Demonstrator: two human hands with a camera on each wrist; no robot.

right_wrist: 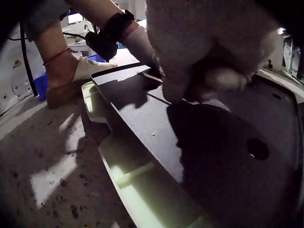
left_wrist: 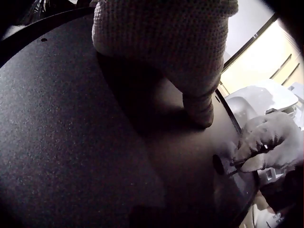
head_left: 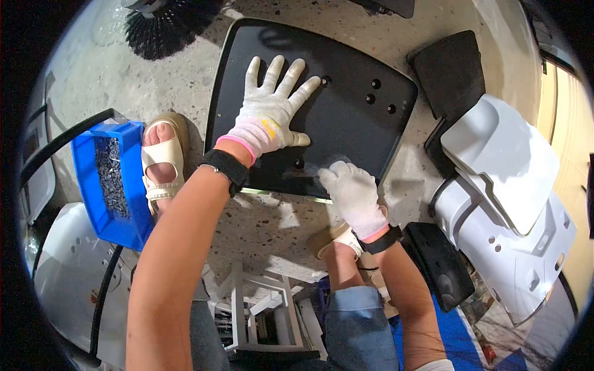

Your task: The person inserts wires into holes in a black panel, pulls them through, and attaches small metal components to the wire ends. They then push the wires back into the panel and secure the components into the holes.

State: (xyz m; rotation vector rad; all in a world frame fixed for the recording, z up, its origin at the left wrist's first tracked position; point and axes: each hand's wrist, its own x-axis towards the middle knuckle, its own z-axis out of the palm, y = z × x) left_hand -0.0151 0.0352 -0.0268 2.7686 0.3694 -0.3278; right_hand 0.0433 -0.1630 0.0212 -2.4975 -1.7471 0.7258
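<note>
A black panel (head_left: 359,136) with rounded corners and several small holes lies on the floor. My gloved left hand (head_left: 272,111) rests flat on it, fingers spread; its thumb touches the surface in the left wrist view. Over the panel's near edge, my gloved right hand (head_left: 356,195) has curled fingers. The left wrist view shows this right hand (left_wrist: 273,142) pinching a small, thin, dark piece beside a dark hole (left_wrist: 218,164); what the piece is, I cannot tell. In the right wrist view, the glove (right_wrist: 209,47) hides the fingertips, and a pale green rim (right_wrist: 128,175) runs under the panel's edge.
At left stands a blue bin (head_left: 130,235) of small dark parts, next to a sandalled foot (head_left: 164,154). White molded shells (head_left: 501,154) and dark pads (head_left: 451,71) lie at right. A black brush (head_left: 161,31) is at the top, a white frame (head_left: 237,303) below.
</note>
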